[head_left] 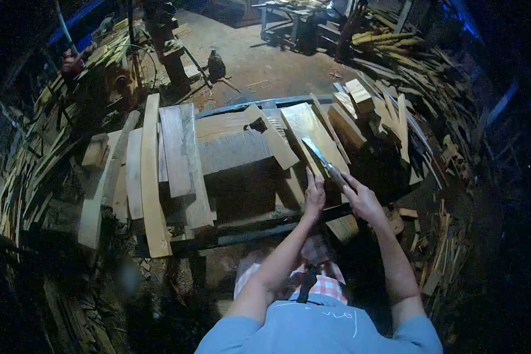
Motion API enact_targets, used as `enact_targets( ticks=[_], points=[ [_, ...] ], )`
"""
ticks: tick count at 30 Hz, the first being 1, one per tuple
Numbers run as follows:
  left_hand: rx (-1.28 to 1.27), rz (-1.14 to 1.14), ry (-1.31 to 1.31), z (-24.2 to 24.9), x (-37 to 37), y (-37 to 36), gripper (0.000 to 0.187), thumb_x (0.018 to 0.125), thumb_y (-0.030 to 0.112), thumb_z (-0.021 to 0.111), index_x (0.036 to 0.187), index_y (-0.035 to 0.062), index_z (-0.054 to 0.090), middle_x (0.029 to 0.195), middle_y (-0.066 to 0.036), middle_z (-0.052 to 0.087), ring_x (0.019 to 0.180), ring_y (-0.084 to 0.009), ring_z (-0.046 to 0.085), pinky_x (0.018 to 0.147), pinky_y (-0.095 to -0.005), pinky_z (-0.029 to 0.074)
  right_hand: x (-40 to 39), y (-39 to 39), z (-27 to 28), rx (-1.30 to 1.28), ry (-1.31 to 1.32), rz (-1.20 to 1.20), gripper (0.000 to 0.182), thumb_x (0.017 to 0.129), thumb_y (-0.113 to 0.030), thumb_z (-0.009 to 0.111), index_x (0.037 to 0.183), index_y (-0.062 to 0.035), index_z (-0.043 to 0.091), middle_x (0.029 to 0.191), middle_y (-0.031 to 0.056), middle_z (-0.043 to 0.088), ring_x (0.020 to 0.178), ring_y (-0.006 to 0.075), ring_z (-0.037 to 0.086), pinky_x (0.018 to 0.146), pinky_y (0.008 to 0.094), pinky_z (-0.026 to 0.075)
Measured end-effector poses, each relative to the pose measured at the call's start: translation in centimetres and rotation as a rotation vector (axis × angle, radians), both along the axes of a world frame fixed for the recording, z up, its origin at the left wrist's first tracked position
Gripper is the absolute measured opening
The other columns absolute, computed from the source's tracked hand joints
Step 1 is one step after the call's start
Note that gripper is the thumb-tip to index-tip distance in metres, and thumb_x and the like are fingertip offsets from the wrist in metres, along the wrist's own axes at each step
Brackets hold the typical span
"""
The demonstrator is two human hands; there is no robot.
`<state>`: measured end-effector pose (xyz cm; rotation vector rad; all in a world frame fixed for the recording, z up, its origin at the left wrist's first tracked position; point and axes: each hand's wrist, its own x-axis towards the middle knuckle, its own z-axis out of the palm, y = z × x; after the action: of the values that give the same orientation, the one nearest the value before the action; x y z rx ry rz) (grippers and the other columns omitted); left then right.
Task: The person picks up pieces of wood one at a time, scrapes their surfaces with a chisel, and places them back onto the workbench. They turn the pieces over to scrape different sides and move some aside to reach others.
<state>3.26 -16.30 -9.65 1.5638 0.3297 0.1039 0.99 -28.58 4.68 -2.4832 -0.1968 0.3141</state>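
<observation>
My right hand (363,200) is closed around the handle of a knife (317,152), whose bright blade points away from me and to the left. The blade lies over a pale, yellowish wooden board (307,118) that slopes away across the bench. At the board's near left edge is my left hand (314,194), its fingers pointing up and closed on the wood. Left of it, a narrow wooden slat (274,138) leans over a thick, dark timber block (236,152).
Several long planks (152,177) lie across the bench on the left. Wood blocks (360,97) and offcuts sit at the right end. Piles of split wood (413,65) line both sides. A dark container (216,65) stands on the floor ahead, and a table (292,17) farther back.
</observation>
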Motion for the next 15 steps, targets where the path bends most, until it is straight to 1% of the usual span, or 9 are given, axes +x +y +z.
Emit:
enact_targets(
  ticks=[4,6,7,9,10,12,13,14,15],
  points=[
    [0.085,0.079,-0.254,-1.7,0.6,-0.2,0.067,0.091,0.052,0.022,0.141,0.0086,0.010,0.106,-0.034,0.052,0.095,-0.0478,0.052,0.081,-0.0481,0.041,6.2,4.2,-1.4,0.098,-0.148,0.032,0.043,0.087,-0.034,0.048,0.126,-0.0166,0.046,0.097,0.0226,0.060,0.088,0.0356,0.060,0.076,0.0379,0.047],
    [0.198,0.117,-0.294,-2.6,1.0,-0.1,0.061,0.093,0.036,0.032,0.141,0.0096,0.007,0.106,-0.033,0.052,0.092,-0.0465,0.053,0.078,-0.0475,0.042,10.9,7.2,-1.5,0.024,-0.175,0.032,0.042,0.087,-0.035,0.047,0.125,-0.0175,0.047,0.097,0.0227,0.060,0.090,0.0354,0.060,0.077,0.0397,0.046],
    [0.203,0.130,-0.298,-4.0,1.5,-0.1,0.061,0.093,0.036,0.032,0.141,0.0096,0.007,0.106,-0.033,0.052,0.092,-0.0465,0.053,0.078,-0.0475,0.042,14.5,8.0,-3.9,0.042,-0.320,0.084,0.042,0.087,-0.036,0.047,0.126,-0.0204,0.047,0.085,0.0200,0.062,0.073,0.0303,0.063,0.065,0.0391,0.049],
    [0.024,-0.049,-0.299,-7.4,1.9,-0.1,0.068,0.087,0.012,0.041,0.142,0.0111,0.001,0.109,-0.032,0.051,0.090,-0.0443,0.054,0.075,-0.0458,0.044,15.8,10.5,-1.7,0.051,-0.208,0.077,0.042,0.087,-0.036,0.047,0.120,-0.0103,0.052,0.080,0.0193,0.064,0.071,0.0311,0.063,0.061,0.0364,0.048],
    [0.228,-0.042,-0.294,-5.2,0.1,-0.1,0.082,0.077,-0.006,0.043,0.142,0.0125,-0.004,0.116,-0.032,0.047,0.088,-0.0430,0.054,0.073,-0.0443,0.045,15.6,10.9,-0.8,0.051,-0.212,0.090,0.042,0.087,-0.036,0.047,0.120,-0.0103,0.052,0.080,0.0193,0.064,0.071,0.0311,0.063,0.061,0.0364,0.048],
    [0.310,0.015,-0.393,-4.0,0.3,0.2,0.082,0.077,-0.006,0.042,0.142,0.0130,-0.004,0.119,-0.031,0.045,0.087,-0.0427,0.054,0.073,-0.0439,0.045,15.1,10.9,0.8,0.179,0.088,0.031,0.048,0.087,-0.041,0.048,0.123,-0.0108,0.050,0.066,0.0083,0.059,0.055,0.0167,0.058,0.050,0.0279,0.045],
    [0.393,0.059,-0.488,-4.5,0.7,-0.1,0.082,0.077,-0.006,0.042,0.142,0.0135,-0.005,0.122,-0.030,0.043,0.086,-0.0424,0.054,0.072,-0.0436,0.046,14.6,10.2,1.1,0.168,0.086,0.036,0.048,0.087,-0.041,0.048,0.123,-0.0108,0.050,0.066,0.0083,0.059,0.055,0.0167,0.058,0.050,0.0279,0.045],
    [0.610,0.183,-0.641,-5.6,1.5,-0.6,0.069,0.087,0.007,0.040,0.142,0.0127,-0.001,0.128,-0.028,0.040,0.088,-0.0406,0.055,0.077,-0.0432,0.044,13.4,8.8,1.1,0.190,0.076,0.044,0.048,0.087,-0.040,0.049,0.125,-0.0107,0.049,0.064,0.0046,0.054,0.052,0.0111,0.052,0.047,0.0240,0.042],
    [0.596,0.182,-0.631,-5.4,1.7,-0.5,0.069,0.087,0.007,0.040,0.142,0.0127,-0.001,0.128,-0.028,0.040,0.088,-0.0406,0.055,0.077,-0.0432,0.044,11.8,7.1,0.9,0.210,0.074,0.047,0.048,0.087,-0.040,0.050,0.126,-0.0106,0.048,0.061,0.0009,0.050,0.050,0.0055,0.047,0.045,0.0201,0.038]
  ],
)
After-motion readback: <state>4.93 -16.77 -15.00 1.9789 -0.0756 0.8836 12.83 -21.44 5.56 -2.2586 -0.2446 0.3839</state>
